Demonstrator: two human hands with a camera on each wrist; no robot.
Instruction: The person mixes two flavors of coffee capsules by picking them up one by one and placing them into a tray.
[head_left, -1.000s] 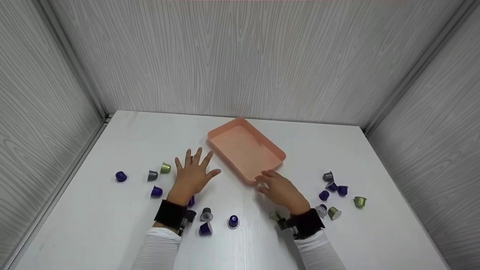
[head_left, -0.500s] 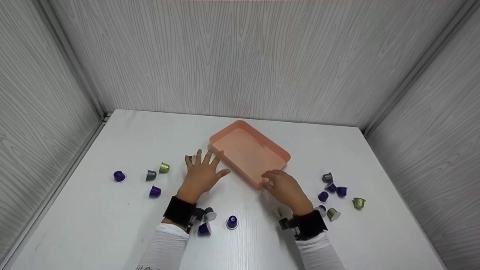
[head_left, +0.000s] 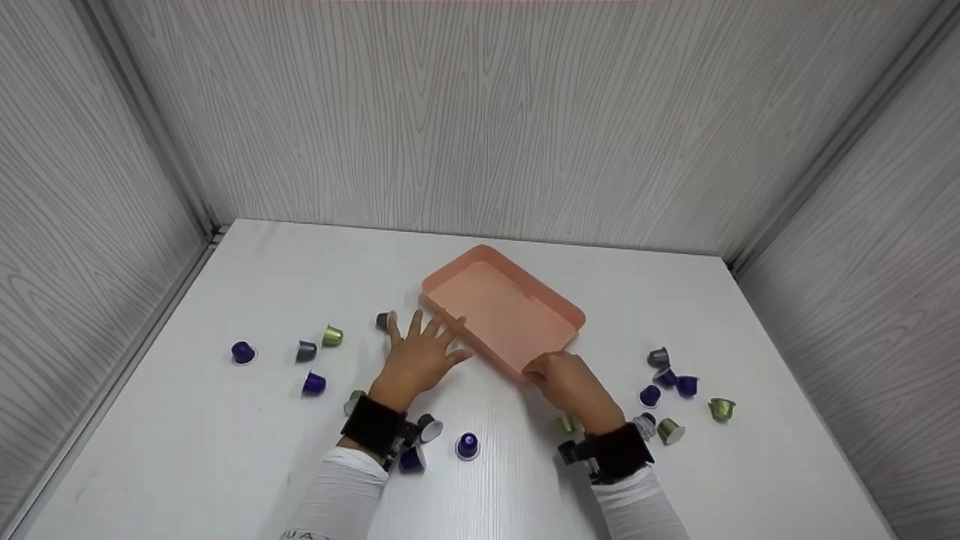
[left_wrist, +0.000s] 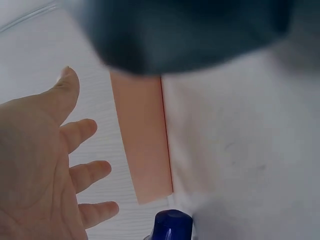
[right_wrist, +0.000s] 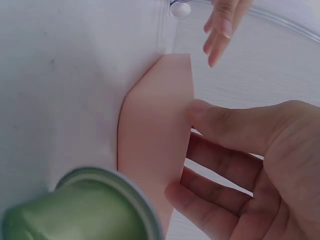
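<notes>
While both my hands are closing on the pink tray, I am listing the items from my sleeves outward.

Nearest: a purple capsule standing on the white table, with a grey capsule just beside my left wristband.

Right hand: I am pinching the tray at its near corner, thumb on the rim and fingers curled below it, as the right wrist view shows. A green capsule is lying just behind that wrist.

Left hand: fingers are spread and relaxed, gripping nothing. A second ago it was resting well clear of the tray; now it is sliding up to the tray's left edge, fingertips touching or almost touching it; I cannot tell which.

Tray: it is sitting slantwise at mid-table, holding nothing, and is creeping slightly rightward and away under my right-hand grip.

Farther left: purple, grey and green capsules are lying scattered, one dark capsule just beyond my left fingertips. Farther right: a cluster of grey, purple and green capsules.

Judgement: I am bracing the tray with both hands, and no capsule is yet inside.
</notes>
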